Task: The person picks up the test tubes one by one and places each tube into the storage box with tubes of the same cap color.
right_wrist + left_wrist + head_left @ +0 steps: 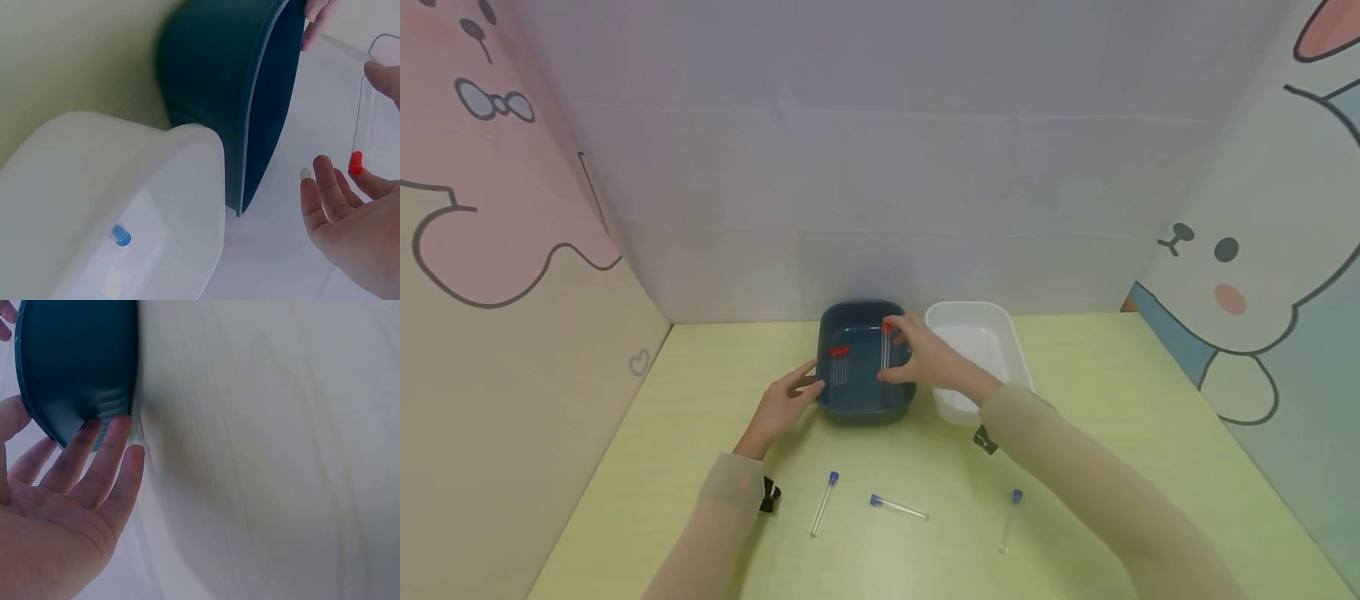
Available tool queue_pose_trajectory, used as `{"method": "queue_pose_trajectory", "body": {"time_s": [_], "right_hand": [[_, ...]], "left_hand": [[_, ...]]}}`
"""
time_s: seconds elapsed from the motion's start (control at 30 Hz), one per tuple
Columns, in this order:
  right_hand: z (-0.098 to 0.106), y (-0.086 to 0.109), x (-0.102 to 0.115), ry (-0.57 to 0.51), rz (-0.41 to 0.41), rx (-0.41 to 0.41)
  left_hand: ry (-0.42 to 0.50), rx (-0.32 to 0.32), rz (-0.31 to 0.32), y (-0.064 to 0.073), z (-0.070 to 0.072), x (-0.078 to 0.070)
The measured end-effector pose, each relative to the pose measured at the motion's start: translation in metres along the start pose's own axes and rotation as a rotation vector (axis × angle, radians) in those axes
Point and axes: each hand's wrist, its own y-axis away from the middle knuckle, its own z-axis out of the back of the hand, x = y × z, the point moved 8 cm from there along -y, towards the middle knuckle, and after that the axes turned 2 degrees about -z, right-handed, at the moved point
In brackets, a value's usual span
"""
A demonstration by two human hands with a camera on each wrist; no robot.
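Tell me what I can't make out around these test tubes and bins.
White bin: head view, the right hand and wrist hide part of its inside.
Dark teal bin: left wrist view, cut off by the top edge.
Any markings on the loose blue-capped test tubes: head view, too small to tell.

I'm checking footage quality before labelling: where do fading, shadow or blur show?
Head: the rightmost blue-capped tube nearly fades into the table; left wrist: dim, with soft shadow beside the dark bin; right wrist: the dark bin's left edge is blurred, rim sharper.
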Motion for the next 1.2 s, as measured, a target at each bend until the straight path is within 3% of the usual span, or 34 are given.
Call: {"method": "queue_pose_trajectory", "body": {"time_s": [0.33, 0.63, 0.97, 1.2], "right_hand": [[-0.002, -0.017, -0.008, 0.014, -0.044, 0.020], [-0.012, -0.036, -0.008, 0.041, -0.057, 0.030], [-0.023, -0.052, -0.017, 0.036, -0.090, 0.035], [-0.031, -0.063, -0.017, 0.073, -0.091, 0.038]], "left_hand": [[-0.004, 0.000, -0.019, -0.002, -0.001, 0.001], [0.006, 0.000, 0.011, 0.000, -0.002, 0.002], [0.027, 0.015, -0.015, -0.003, -0.005, 0.002], [0.027, -0.004, 0.005, 0.000, -0.001, 0.002]]}}
